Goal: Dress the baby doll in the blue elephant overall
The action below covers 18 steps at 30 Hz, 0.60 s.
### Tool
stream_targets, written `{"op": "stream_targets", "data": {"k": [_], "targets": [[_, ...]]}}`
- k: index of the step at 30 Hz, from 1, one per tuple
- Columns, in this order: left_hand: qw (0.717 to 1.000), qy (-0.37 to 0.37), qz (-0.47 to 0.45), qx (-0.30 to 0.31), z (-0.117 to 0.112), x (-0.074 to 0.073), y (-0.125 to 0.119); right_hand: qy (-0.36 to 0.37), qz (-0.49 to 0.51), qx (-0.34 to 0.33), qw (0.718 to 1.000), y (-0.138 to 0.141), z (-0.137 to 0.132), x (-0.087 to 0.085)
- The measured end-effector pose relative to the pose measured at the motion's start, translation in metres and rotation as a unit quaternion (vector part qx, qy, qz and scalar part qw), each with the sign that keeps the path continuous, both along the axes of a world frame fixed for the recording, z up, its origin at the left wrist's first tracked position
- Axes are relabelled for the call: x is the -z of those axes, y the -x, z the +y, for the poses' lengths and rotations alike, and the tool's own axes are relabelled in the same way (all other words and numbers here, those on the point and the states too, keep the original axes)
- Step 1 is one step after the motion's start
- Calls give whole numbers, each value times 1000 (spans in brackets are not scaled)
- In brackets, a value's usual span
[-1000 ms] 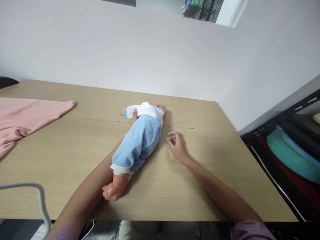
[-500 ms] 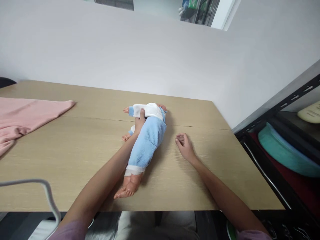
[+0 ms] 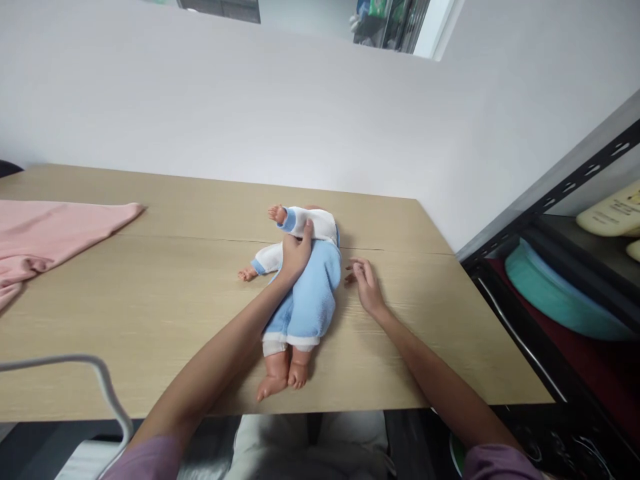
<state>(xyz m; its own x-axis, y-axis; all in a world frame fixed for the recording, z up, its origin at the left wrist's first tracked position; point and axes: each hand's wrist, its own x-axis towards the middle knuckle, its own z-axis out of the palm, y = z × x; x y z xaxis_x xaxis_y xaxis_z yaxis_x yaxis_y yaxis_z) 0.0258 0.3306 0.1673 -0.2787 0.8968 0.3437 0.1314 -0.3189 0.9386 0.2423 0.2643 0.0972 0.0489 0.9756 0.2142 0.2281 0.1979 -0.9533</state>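
A baby doll in a light blue and white suit lies on the wooden table, feet toward me and head toward the wall. My left hand is closed around the doll's upper body, at the white sleeve near its raised arm. The doll's other arm sticks out to the left. My right hand rests on the table just right of the doll, fingers stretched out toward the blue fabric, holding nothing.
A pink cloth lies at the table's left side. A white hanger pokes in at the lower left. A black metal shelf with a teal round thing stands to the right. A white wall is behind.
The doll has been turned so its legs point straight at me and has shifted right. My left hand moved with it. My right hand opened its fingers and came closer to the doll.
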Motion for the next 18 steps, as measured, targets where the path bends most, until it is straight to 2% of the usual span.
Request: {"op": "stream_targets", "data": {"k": [3, 5, 8, 10, 11, 13, 16, 18], "targets": [[994, -58, 88, 26, -9, 0, -6, 45, 111, -34, 992, -1, 1, -11], [974, -110, 183, 78, -16, -2, -5, 85, 188, -53, 977, -6, 5, -17], [903, -161, 335, 215, -24, -7, 7, 163, 276, -49, 946, -19, 12, -22], [866, -164, 390, 265, -24, -10, 22, 202, 302, -35, 931, -32, 18, -24], [865, -157, 403, 255, -21, -11, 32, 217, 305, -33, 927, -39, 22, -26], [887, -109, 413, 175, -13, -8, 53, 240, 299, -42, 923, -50, 27, -29], [916, 60, 395, 25, -1, 2, 81, 266, 286, -54, 919, -57, 32, -34], [914, 164, 371, 0, 3, 10, 92, 271, 273, -57, 921, -54, 31, -36]]}}
